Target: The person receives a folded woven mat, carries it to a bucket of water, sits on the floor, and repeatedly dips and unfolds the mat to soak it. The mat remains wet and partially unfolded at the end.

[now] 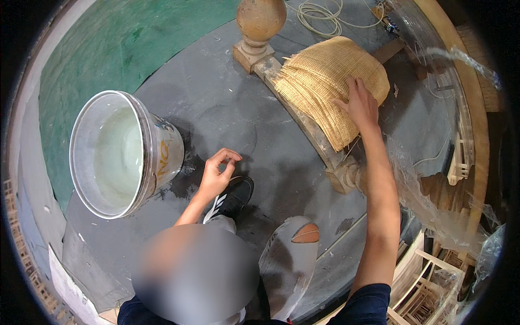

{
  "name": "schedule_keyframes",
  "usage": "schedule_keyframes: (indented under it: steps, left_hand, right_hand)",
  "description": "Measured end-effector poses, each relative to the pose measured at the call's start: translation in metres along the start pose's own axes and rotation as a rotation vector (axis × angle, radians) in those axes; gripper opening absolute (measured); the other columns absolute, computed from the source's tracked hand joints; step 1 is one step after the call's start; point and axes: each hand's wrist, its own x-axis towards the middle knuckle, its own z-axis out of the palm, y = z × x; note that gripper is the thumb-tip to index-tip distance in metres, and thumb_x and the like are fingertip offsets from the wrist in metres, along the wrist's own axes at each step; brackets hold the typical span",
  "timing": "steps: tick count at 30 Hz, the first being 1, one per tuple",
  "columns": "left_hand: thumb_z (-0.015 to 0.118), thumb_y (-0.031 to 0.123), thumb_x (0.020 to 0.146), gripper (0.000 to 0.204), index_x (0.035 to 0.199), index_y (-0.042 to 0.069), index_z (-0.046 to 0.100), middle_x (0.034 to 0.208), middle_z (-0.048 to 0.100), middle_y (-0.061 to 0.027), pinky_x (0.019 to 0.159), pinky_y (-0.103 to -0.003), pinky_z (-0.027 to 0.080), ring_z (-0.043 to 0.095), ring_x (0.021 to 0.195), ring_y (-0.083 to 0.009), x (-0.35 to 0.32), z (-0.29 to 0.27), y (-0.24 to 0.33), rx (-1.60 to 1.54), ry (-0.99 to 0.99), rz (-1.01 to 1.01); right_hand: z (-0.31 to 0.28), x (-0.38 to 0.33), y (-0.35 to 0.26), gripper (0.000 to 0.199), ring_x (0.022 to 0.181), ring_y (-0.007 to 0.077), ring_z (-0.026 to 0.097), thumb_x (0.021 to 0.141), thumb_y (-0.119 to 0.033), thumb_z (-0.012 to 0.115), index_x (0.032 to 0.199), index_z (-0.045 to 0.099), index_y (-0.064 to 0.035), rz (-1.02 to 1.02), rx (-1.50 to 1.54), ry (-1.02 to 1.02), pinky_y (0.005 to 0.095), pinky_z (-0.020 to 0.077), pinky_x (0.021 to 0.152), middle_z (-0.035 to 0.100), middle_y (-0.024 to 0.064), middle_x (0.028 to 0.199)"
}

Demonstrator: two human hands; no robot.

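Just right of a pale bucket (169, 149), your left hand (220, 169) curls; farther right, a tan woven sheet (325, 81) lies under your right hand (361, 106).
The bucket holds liquid; your left hand is near a black shoe (240, 191), its grip impossible to tell; the sheet rests across a wooden bar (314, 137), your right hand open on top.

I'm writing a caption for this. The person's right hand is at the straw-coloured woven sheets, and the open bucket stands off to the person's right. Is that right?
Not quite: the head view shows the open bucket to the person's left. The right hand is indeed at the straw-coloured woven sheets.
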Motion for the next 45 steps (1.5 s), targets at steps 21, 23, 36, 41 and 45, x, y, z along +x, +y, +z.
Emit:
schedule_keyframes:
  steps: [21, 23, 36, 41, 45]
  left_hand:
    - [0.052, -0.004, 0.088, 0.016, 0.098, -0.001, 0.065, 0.103, 0.069, -0.0092, 0.083, -0.031, 0.048, 0.064, 0.095, -0.0184, 0.011, 0.003, 0.008, -0.015, -0.061, 0.051]
    - [0.053, -0.004, 0.087, 0.016, 0.097, -0.001, 0.065, 0.103, 0.069, -0.0095, 0.083, -0.031, 0.048, 0.064, 0.096, -0.0189, 0.013, 0.001, 0.011, -0.004, -0.065, 0.049]
    - [0.052, -0.006, 0.086, 0.017, 0.096, -0.001, 0.065, 0.101, 0.068, -0.0097, 0.083, -0.031, 0.048, 0.064, 0.096, -0.019, 0.003, 0.004, 0.007, -0.014, -0.071, 0.05]
    - [0.052, -0.006, 0.087, 0.016, 0.096, -0.001, 0.065, 0.101, 0.068, -0.0099, 0.082, -0.031, 0.048, 0.064, 0.096, -0.0189, 0.002, 0.0, 0.005, -0.022, -0.07, 0.03]
    - [0.052, -0.006, 0.088, 0.015, 0.096, -0.002, 0.064, 0.1, 0.068, -0.0101, 0.082, -0.031, 0.048, 0.064, 0.095, -0.0192, 0.0, -0.002, 0.005, -0.022, -0.047, 0.039]
  right_hand:
    - [-0.04, -0.001, 0.034, 0.046, 0.102, 0.0412, 0.065, 0.093, -0.014, 0.056, 0.138, 0.048, -0.0109, 0.003, -0.151, 0.084, 0.0508, 0.055, 0.085, 0.062, 0.0187, 0.119]
    - [-0.019, -0.009, 0.02, 0.05, 0.103, 0.0421, 0.063, 0.092, -0.019, 0.06, 0.139, 0.046, -0.01, -0.033, -0.154, 0.04, 0.0497, 0.0551, 0.086, 0.059, 0.0181, 0.122]
    - [0.014, -0.026, -0.002, 0.07, 0.11, 0.0417, 0.059, 0.084, -0.042, 0.075, 0.141, 0.048, -0.0102, -0.054, -0.054, 0.028, 0.0519, 0.0516, 0.091, 0.055, 0.017, 0.128]
    - [-0.004, -0.015, 0.013, 0.047, 0.106, 0.0409, 0.063, 0.09, -0.026, 0.066, 0.131, 0.052, -0.006, -0.037, -0.103, 0.088, 0.051, 0.0534, 0.087, 0.058, 0.0165, 0.123]
    - [-0.012, 0.003, 0.003, 0.031, 0.099, 0.0398, 0.066, 0.094, -0.015, 0.055, 0.123, 0.056, -0.0044, 0.136, -0.233, 0.12, 0.047, 0.0566, 0.08, 0.061, 0.0165, 0.116]
